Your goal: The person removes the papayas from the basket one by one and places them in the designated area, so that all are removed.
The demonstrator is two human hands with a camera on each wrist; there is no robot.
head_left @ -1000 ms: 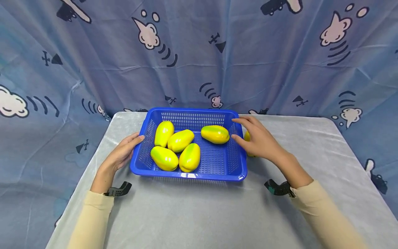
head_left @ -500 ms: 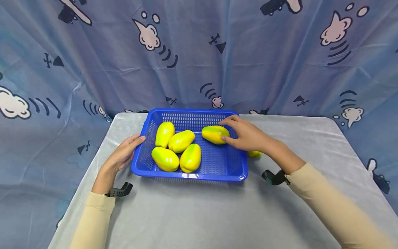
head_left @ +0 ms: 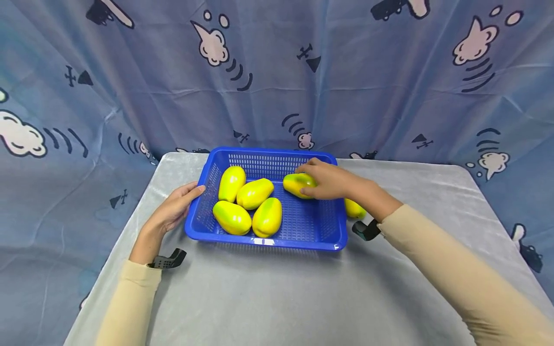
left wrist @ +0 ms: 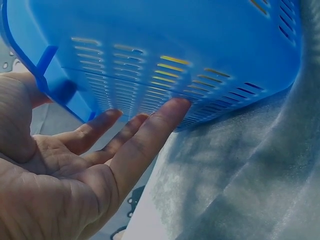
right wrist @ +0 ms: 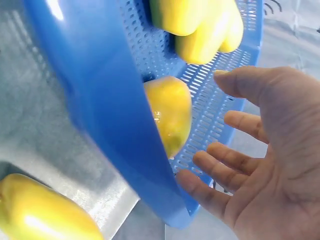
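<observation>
A blue perforated plastic basket (head_left: 298,245) stands on the table with several yellow-green papayas inside. Its left rim is gripped by my left hand (head_left: 175,206), thumb over the edge and fingertips against the slotted outer wall (left wrist: 112,90). My right hand (head_left: 333,181) reaches over the basket's right side around the single papaya (head_left: 294,185) there, thumb in front and fingers behind. In the right wrist view the fingers of that hand are spread and loosely bent, apart from the papaya (right wrist: 172,115). The other papayas (head_left: 267,218) lie grouped at the left.
Outside the basket, right against its right side, another papaya (head_left: 355,208) lies on the table, partly hidden by my right forearm. A grey cloth (head_left: 268,298) covers the tabletop. Behind it hangs a blue patterned curtain (head_left: 268,72).
My right hand has moved left from the basket's right rim to the single papaya inside, uncovering more of the papaya outside. My left hand stays at the left rim.
</observation>
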